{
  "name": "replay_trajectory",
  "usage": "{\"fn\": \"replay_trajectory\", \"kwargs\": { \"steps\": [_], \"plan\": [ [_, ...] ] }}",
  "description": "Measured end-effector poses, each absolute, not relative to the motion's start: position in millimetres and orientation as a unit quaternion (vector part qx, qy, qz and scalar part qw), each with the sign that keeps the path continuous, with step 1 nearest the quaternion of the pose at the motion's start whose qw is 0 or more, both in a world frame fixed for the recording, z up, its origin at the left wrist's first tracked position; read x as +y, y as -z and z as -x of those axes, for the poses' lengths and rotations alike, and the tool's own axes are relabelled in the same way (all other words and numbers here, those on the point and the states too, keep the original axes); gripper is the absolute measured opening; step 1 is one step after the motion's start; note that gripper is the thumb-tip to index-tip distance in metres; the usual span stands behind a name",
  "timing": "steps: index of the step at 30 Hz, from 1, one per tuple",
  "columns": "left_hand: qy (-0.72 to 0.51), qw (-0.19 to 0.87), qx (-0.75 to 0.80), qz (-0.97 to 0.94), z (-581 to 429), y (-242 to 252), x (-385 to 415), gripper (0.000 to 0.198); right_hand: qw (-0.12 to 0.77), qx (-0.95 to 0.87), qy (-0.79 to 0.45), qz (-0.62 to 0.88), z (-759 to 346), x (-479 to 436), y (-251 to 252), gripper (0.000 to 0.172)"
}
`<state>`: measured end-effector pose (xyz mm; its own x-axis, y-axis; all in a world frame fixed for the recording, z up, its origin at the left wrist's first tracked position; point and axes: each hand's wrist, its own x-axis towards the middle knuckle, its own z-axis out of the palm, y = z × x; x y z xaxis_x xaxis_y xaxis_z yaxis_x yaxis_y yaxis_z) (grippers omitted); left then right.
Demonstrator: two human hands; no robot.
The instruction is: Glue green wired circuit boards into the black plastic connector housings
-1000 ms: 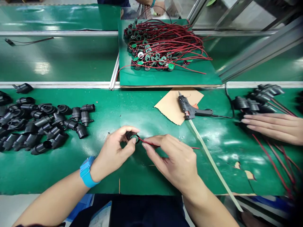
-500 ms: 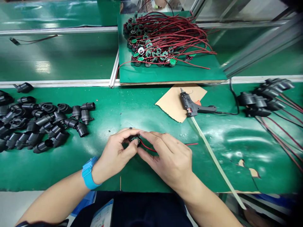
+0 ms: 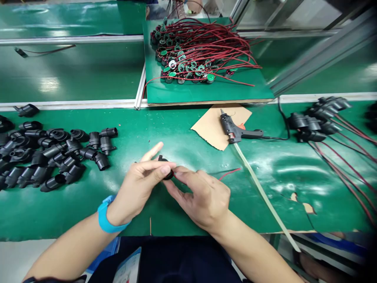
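A small black plastic housing (image 3: 168, 175) is pinched between the thumb and fingers of my left hand (image 3: 141, 181), whose index finger points up and away. My right hand (image 3: 203, 192) closes its thumb and fingertips at the housing's right side, where a bit of red wire shows. The red wire's (image 3: 231, 173) free end sticks out beyond my right hand, over the bench. My fingers hide most of the housing's mouth and whatever sits inside it.
Many black housings (image 3: 55, 149) lie at left. A glue gun (image 3: 235, 129) rests on cardboard (image 3: 203, 127), its long glue stick (image 3: 265, 192) reaching past the bench edge. Wired black housings (image 3: 312, 122) lie at right. A raised green board (image 3: 171, 94) bears red-wired motors (image 3: 188, 59).
My left index finger has lifted off the housing. The housing has turned, and the green round board seen in it before is now hidden. My right fingertips have moved closer against it.
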<state>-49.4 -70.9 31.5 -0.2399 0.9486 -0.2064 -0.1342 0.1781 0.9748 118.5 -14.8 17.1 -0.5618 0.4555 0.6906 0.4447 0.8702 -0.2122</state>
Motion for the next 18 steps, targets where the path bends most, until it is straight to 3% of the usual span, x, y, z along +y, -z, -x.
{"fn": "replay_trajectory", "kwargs": {
  "steps": [5,11,18],
  "plan": [
    [-0.686,0.351,0.583,-0.26,87.0,-37.1,-59.4,0.014,0.397,-0.868,-0.008,0.297,-122.4,-9.4,-26.9,0.069],
    [-0.761,0.243,0.561,-0.218,113.4,-38.5,-44.8,0.025,0.385,-0.875,-0.026,0.292,-123.2,-13.2,-42.5,0.071],
    [-0.775,0.226,0.514,-0.291,114.9,-36.8,-52.2,0.056,0.266,-0.899,0.151,0.312,-189.1,-31.6,-107.2,0.036]
  ]
}}
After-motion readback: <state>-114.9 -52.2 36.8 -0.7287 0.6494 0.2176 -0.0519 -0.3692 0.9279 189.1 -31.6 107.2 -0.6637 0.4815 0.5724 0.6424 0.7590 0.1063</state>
